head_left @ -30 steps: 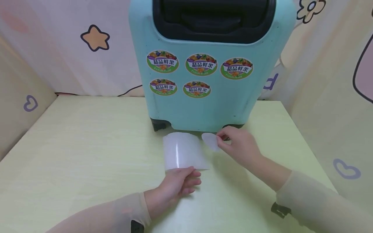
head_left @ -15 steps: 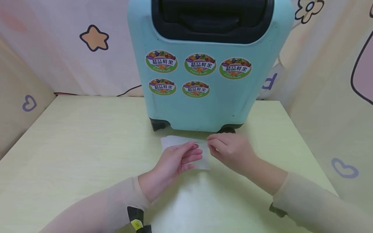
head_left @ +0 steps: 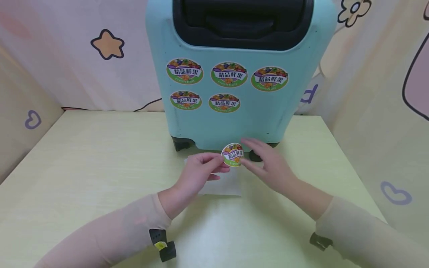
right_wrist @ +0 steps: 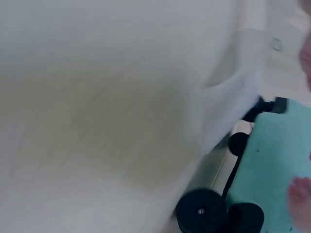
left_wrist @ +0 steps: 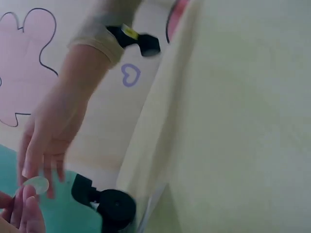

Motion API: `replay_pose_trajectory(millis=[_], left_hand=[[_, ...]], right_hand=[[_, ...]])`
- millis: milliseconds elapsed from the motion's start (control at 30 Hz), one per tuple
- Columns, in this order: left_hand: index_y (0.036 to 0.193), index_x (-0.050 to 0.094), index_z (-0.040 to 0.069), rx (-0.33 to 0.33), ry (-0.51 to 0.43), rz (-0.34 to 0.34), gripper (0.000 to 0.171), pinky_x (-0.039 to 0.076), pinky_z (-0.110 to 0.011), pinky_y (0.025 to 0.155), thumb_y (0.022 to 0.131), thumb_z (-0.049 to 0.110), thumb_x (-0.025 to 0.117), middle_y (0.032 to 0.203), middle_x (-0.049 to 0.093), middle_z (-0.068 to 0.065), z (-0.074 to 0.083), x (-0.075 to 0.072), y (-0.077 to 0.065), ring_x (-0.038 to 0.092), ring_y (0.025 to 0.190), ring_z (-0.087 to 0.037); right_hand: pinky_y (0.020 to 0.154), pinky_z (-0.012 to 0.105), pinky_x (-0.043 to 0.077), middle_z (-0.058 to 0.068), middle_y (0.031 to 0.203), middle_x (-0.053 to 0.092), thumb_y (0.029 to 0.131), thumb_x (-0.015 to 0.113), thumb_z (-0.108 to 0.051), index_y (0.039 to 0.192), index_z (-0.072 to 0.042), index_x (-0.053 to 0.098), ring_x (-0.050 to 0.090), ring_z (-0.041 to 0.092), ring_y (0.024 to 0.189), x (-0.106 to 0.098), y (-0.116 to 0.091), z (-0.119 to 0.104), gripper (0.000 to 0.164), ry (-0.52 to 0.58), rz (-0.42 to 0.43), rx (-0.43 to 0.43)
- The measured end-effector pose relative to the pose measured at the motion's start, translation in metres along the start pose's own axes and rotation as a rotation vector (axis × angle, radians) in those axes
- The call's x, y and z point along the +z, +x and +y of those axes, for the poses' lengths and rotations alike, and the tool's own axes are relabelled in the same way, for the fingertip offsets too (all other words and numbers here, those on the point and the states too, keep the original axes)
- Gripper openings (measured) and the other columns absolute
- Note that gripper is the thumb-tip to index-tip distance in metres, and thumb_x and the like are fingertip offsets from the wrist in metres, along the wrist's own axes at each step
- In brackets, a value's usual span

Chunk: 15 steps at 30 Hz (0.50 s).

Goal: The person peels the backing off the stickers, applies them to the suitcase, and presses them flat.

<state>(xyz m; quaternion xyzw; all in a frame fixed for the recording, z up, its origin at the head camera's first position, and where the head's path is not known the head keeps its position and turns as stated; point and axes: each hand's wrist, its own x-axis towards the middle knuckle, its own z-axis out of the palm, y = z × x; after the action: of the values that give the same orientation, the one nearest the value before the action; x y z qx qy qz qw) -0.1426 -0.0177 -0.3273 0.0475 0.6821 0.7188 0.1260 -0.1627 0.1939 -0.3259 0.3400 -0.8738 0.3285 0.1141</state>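
An oval fruit sticker (head_left: 232,155) with its printed side up is held off the table, in front of the suitcase's lower edge. My left hand (head_left: 194,173) pinches its left edge between thumb and fingers. At the sticker's right side, my right hand (head_left: 273,163) has thumb and fingers spread apart; whether the thumb touches the sticker is unclear. Below my left hand lies a white backing sheet (head_left: 221,186), partly covered by that hand. In the left wrist view the sticker's pale back (left_wrist: 38,184) shows between the left fingertips (left_wrist: 31,213) and the right hand (left_wrist: 53,116).
A light blue suitcase (head_left: 234,124) with a black handle recess (head_left: 241,26) stands upright at the table's back. Several matching stickers (head_left: 229,74) sit on its face in two rows. Printed curtains (head_left: 60,56) surround the pale table (head_left: 83,167). One suitcase wheel (right_wrist: 201,211) appears in the right wrist view.
The sticker came from the right hand into the left hand's pinch and now faces printed side up. The right fingers have opened. The backing sheet has left the left hand and lies flat.
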Motion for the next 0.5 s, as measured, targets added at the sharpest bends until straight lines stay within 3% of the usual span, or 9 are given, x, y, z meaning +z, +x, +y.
replay_pose_trajectory(millis=[100, 200, 333, 433, 500], left_hand=[[0.108, 0.067, 0.000, 0.095, 0.083, -0.026, 0.024, 0.054, -0.033, 0.071, 0.093, 0.017, 0.059, 0.093, 0.070, -0.011, 0.005, -0.003, 0.003, 0.067, 0.086, -0.019], [0.104, 0.069, 0.000, 0.186, 0.157, -0.025, 0.022, 0.054, -0.032, 0.069, 0.092, 0.015, 0.060, 0.090, 0.070, -0.011, 0.008, -0.004, 0.007, 0.067, 0.083, -0.018], [0.098, 0.071, 0.000, 0.306, 0.265, 0.011, 0.017, 0.053, -0.030, 0.067, 0.091, 0.012, 0.061, 0.083, 0.071, -0.009, 0.011, -0.004, 0.014, 0.067, 0.078, -0.015], [0.094, 0.073, 0.002, 0.405, 0.371, 0.029, 0.016, 0.052, -0.027, 0.067, 0.090, 0.012, 0.062, 0.079, 0.071, -0.005, 0.016, -0.003, 0.019, 0.066, 0.075, -0.011], [0.094, 0.074, 0.004, 0.498, 0.491, 0.046, 0.016, 0.051, -0.025, 0.063, 0.090, 0.013, 0.062, 0.080, 0.071, -0.003, 0.021, -0.004, 0.022, 0.064, 0.071, -0.009]], right_hand=[[0.088, 0.038, 0.048, 0.017, 0.122, 0.058, 0.090, 0.062, -0.021, 0.131, 0.002, 0.049, 0.058, 0.027, 0.107, -0.005, 0.005, 0.000, 0.048, 0.297, -0.039, 0.355], [0.084, 0.031, 0.050, 0.018, 0.111, 0.061, 0.091, 0.062, -0.016, 0.124, 0.004, 0.054, 0.062, 0.024, 0.098, -0.011, 0.009, -0.001, 0.039, 0.449, -0.030, 0.508], [0.080, 0.025, 0.051, 0.016, 0.106, 0.062, 0.092, 0.060, -0.017, 0.114, 0.004, 0.059, 0.062, 0.019, 0.090, -0.021, 0.011, -0.003, 0.031, 0.425, 0.024, 0.548], [0.076, 0.023, 0.051, 0.014, 0.101, 0.065, 0.091, 0.061, -0.020, 0.107, 0.002, 0.064, 0.063, 0.018, 0.086, -0.028, 0.011, -0.004, 0.027, 0.312, 0.079, 0.503], [0.072, 0.020, 0.051, 0.013, 0.096, 0.067, 0.090, 0.063, -0.020, 0.103, 0.001, 0.067, 0.064, 0.017, 0.082, -0.033, 0.012, -0.005, 0.025, 0.227, 0.141, 0.454]])
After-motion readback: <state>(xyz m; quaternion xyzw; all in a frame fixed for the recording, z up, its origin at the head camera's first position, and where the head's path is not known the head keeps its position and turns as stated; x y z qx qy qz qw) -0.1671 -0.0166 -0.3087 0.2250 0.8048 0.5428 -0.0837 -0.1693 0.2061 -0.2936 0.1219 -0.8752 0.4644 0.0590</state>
